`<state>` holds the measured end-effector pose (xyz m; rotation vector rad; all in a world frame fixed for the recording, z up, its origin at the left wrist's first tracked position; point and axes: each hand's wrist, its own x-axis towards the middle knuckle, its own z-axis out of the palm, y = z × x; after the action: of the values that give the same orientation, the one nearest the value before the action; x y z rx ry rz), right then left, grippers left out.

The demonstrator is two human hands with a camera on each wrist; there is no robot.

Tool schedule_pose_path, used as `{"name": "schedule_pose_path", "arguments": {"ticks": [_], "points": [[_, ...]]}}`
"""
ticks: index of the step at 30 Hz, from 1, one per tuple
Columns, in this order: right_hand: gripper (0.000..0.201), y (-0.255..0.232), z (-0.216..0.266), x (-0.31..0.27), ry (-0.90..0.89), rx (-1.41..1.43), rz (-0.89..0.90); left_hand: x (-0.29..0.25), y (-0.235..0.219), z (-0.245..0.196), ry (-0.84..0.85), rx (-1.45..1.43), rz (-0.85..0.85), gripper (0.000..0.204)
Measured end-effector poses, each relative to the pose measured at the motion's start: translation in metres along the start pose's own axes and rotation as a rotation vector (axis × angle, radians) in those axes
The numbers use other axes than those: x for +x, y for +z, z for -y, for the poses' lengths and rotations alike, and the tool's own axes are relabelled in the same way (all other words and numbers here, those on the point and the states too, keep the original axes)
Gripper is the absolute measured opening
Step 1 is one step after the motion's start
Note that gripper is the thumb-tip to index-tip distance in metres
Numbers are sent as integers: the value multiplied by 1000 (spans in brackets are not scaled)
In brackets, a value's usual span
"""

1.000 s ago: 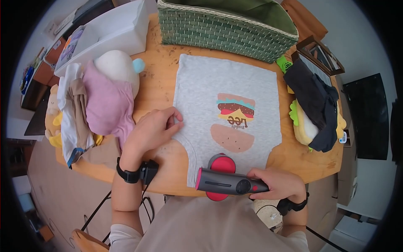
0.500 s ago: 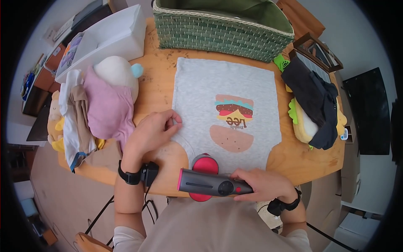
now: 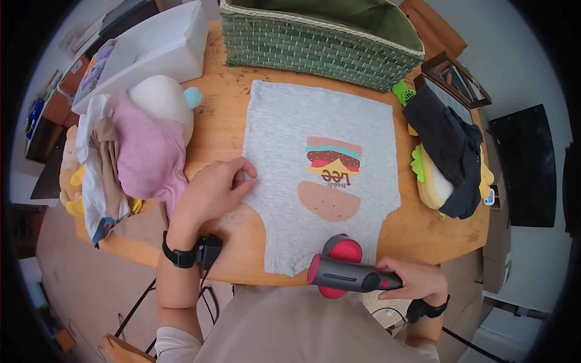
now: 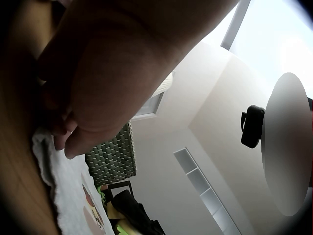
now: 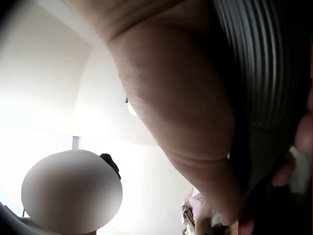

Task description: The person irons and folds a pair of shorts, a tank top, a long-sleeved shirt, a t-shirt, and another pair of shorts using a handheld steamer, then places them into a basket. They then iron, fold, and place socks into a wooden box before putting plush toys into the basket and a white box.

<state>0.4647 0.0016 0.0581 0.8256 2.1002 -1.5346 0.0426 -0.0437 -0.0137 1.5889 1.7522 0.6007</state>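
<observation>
A light grey shirt [image 3: 278, 133] with a hamburger print lies flat on the table. At its left edge rests my left hand [image 3: 209, 190], fingers bent, with thumb and fingertips pinching the fabric. In the left wrist view, the shirt's edge [image 4: 46, 156] rises slightly beside those fingertips. My right hand [image 3: 417, 279] grips the dark grey handle of a pink-trimmed handheld garment steamer [image 3: 348, 275]. Its round pink-faced head overlaps the shirt's near end in the head view. In the right wrist view, the ribbed handle [image 5: 259, 63] lies against my palm.
A green woven basket [image 3: 321, 48] stands at the table's far edge. To the left are a white bin [image 3: 163, 45], a plush toy in pink cloth [image 3: 151, 145] and draped clothes [image 3: 97, 163]. On the right, a dark garment [image 3: 448, 145] covers another plush toy [image 3: 428, 184].
The steamer first slid left along the shirt's near end, then came back right, past its earlier place. My left hand stays at the shirt's left edge.
</observation>
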Motion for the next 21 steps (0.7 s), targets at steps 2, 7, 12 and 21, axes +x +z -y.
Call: {"name": "schedule_pose_path", "arguments": {"ticks": [2, 7, 12, 21], "points": [[56, -1, -3, -11, 24, 20, -8, 0, -1, -2, -14, -14, 13, 14], [58, 1, -18, -38, 140, 31, -20, 2, 0, -1, -63, -26, 47, 12], [58, 7, -34, -60, 120, 74, -68, 3, 1, -3, -54, -51, 27, 14], [57, 22, -68, -93, 170, 232, -124, 5, 1, 4, -95, -121, 60, 11]]}}
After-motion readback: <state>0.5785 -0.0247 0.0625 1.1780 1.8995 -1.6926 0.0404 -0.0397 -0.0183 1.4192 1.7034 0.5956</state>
